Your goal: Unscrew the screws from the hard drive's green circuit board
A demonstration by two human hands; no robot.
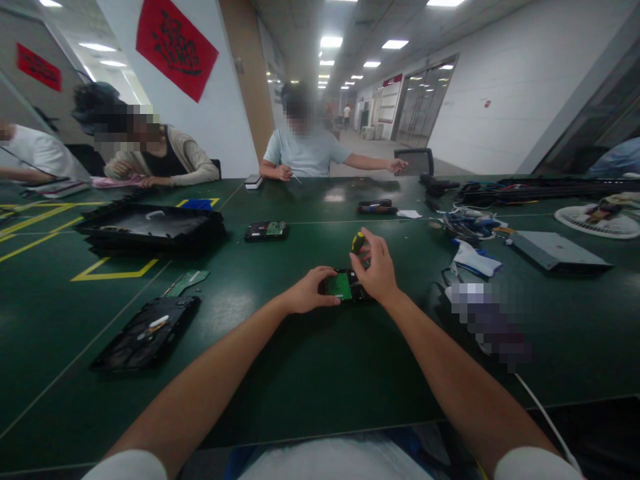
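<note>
On the green table right in front of me lies a hard drive [341, 285] with its green circuit board facing up. My left hand [311, 291] grips its left end, thumb along the near edge and fingers on the far edge. Above its right end, my right hand [377, 268] is closed around the yellow and black handle of a screwdriver [357, 242]. The screwdriver stands roughly upright. Its shaft and tip are hidden or too small to make out, so I cannot tell whether it touches a screw.
Another hard drive [267, 231] lies farther off. Left are an opened black casing [147, 333] and stacked black trays [150, 230]. Right are a grey metal box [557, 250], tangled cables [470, 223] and a blurred-out object [485, 320]. Across sits a co-worker [305, 150] with a thin tool.
</note>
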